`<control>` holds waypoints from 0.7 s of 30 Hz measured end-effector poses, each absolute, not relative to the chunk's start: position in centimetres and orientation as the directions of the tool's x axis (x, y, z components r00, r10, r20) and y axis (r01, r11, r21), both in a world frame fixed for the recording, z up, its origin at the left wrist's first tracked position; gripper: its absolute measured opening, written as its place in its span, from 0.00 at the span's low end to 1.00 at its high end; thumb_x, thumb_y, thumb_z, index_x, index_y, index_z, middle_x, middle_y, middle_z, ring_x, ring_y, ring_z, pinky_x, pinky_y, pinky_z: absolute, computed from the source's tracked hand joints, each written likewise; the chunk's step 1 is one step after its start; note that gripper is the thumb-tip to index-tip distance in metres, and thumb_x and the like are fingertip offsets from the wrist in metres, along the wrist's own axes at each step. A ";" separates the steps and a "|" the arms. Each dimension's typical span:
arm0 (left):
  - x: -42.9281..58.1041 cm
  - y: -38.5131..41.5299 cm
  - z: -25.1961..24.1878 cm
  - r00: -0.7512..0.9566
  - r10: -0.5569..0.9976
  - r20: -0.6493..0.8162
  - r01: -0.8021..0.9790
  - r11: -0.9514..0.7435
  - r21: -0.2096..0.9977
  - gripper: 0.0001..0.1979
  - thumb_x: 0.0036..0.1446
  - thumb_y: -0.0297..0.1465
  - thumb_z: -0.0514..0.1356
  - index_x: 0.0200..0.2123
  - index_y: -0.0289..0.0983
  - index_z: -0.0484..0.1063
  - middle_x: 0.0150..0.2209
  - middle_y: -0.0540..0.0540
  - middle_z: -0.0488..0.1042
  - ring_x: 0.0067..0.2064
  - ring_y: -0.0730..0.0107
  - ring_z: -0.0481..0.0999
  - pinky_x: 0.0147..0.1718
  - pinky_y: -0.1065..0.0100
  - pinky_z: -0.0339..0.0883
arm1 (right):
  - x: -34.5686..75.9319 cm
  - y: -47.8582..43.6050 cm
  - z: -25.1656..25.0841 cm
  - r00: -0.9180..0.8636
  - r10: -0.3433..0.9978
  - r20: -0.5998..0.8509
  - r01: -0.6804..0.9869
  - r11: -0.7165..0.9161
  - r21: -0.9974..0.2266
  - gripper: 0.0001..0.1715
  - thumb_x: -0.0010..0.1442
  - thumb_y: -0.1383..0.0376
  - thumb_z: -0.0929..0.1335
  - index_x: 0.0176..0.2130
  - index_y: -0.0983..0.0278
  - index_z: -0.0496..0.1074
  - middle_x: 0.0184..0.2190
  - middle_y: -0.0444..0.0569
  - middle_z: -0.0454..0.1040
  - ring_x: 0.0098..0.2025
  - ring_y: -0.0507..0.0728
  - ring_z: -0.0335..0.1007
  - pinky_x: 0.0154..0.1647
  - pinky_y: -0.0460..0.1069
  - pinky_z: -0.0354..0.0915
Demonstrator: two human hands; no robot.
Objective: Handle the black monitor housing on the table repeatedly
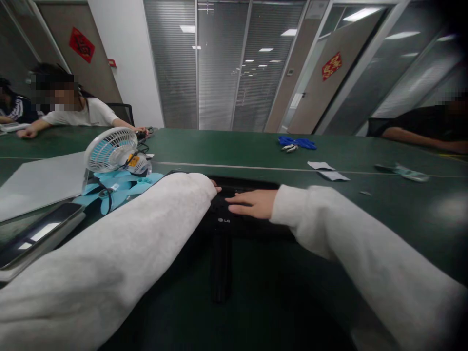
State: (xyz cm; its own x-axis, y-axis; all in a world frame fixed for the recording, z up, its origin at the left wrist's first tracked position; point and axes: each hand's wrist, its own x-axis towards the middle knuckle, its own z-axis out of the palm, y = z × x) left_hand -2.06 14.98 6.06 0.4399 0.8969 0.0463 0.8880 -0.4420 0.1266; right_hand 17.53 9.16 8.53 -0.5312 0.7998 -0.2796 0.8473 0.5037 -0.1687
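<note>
- Your right hand [253,203] lies flat, fingers straight, on the black LG unit [234,222], gripping nothing.
- Your left hand [216,187] is at the same unit, with the sleeve hiding all but a fingertip; you cannot tell its opening.
- The unit sits on the bench [237,146], directly before you.
- Left of it stands a small fan [109,151]; farther off lies a blue lanyard [297,143].

The dark green table [256,146] carried a black LG device [239,225], a small white fan [109,150], a grey sheet [40,183], a blue lanyard [297,143] and white paper slips [321,165].
</note>
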 end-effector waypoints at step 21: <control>-5.4 -0.7 -1.4 0.561 0.041 0.827 0.687 -0.580 -0.437 0.17 0.57 0.21 0.60 0.49 0.40 0.68 0.27 0.53 0.73 0.28 0.73 0.71 0.33 0.66 0.66 | 18.8 -1.7 3.4 -0.518 0.799 0.307 0.841 0.540 0.014 0.29 0.65 0.52 0.54 0.59 0.60 0.61 0.54 0.51 0.67 0.55 0.60 0.64 0.53 0.56 0.64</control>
State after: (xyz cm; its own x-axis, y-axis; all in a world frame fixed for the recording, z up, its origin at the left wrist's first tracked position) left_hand -5.43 -0.72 -1.43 0.5608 0.0411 0.8269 0.6872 -0.5802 -0.4372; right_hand 18.81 -1.72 3.45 -0.5177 0.7987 0.3065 0.8414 0.5402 0.0135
